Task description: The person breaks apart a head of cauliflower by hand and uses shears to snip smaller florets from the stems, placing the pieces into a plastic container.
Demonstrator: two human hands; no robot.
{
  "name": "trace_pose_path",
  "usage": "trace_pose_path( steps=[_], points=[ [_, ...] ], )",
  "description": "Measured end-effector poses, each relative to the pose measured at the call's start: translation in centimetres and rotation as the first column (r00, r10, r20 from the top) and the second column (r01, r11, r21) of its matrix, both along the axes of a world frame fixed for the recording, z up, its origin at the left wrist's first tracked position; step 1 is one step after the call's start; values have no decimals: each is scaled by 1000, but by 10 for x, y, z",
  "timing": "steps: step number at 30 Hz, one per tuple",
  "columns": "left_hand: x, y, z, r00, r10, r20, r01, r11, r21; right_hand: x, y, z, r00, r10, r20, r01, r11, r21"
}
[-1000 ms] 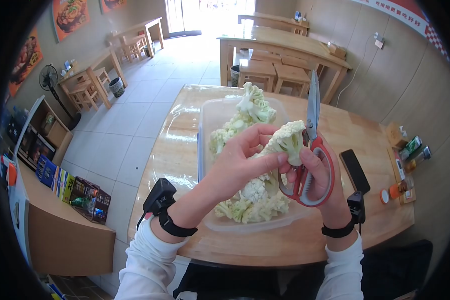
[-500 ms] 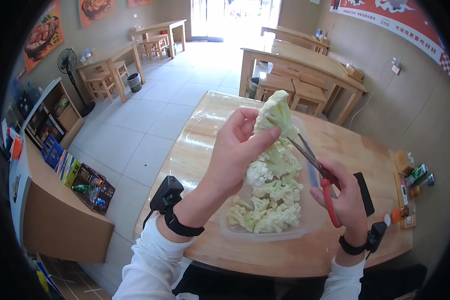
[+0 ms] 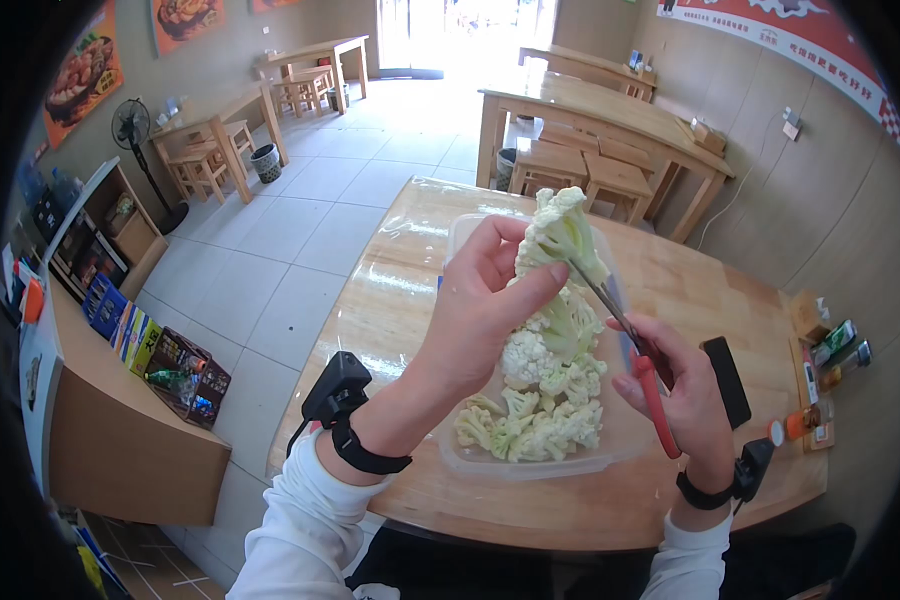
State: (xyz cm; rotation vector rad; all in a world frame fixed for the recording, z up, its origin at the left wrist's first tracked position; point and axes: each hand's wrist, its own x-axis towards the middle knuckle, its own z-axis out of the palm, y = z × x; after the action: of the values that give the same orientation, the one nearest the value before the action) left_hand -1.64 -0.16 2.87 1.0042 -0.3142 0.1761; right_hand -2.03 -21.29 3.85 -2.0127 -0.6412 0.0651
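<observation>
My left hand [image 3: 495, 295] pinches a piece of cauliflower [image 3: 558, 235] between thumb and fingers, holding it above a clear plastic container [image 3: 600, 465]. My right hand [image 3: 675, 385] is closed around the red handles of a pair of scissors [image 3: 650, 395]. The scissor blades look nearly together, and their tips reach the cauliflower's stem close to my left thumb. Below, several cut cauliflower florets [image 3: 540, 420] lie in the container. Part of the container is hidden by my left hand and the held piece.
The container stands on a wooden table [image 3: 410, 510]. A black phone [image 3: 727, 383] lies right of my right hand. Along the table's right edge are a tissue box [image 3: 808, 318] and condiment jars [image 3: 800, 425]. Another wooden table [image 3: 610, 120] with stools stands beyond.
The scissor blades have closed together, and their tips have moved up and left onto the stem. The held cauliflower has shifted slightly to the right.
</observation>
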Motion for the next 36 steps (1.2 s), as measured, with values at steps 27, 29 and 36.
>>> trace_pose_path(
  steps=[27, 29, 36],
  points=[
    [7, 13, 0, 999, 12, -45, -10, 999, 39, 5, -27, 15, 962, -81, -259, 94, 995, 36],
    [5, 10, 2, 998, -42, -46, 46, 995, 86, 11, -25, 9, 958, -91, -273, 135, 980, 147],
    [4, -9, -16, 989, -149, 25, 113, 839, 532, 4, 13, -13, 998, -65, -25, 69, 921, 384]
  ],
)
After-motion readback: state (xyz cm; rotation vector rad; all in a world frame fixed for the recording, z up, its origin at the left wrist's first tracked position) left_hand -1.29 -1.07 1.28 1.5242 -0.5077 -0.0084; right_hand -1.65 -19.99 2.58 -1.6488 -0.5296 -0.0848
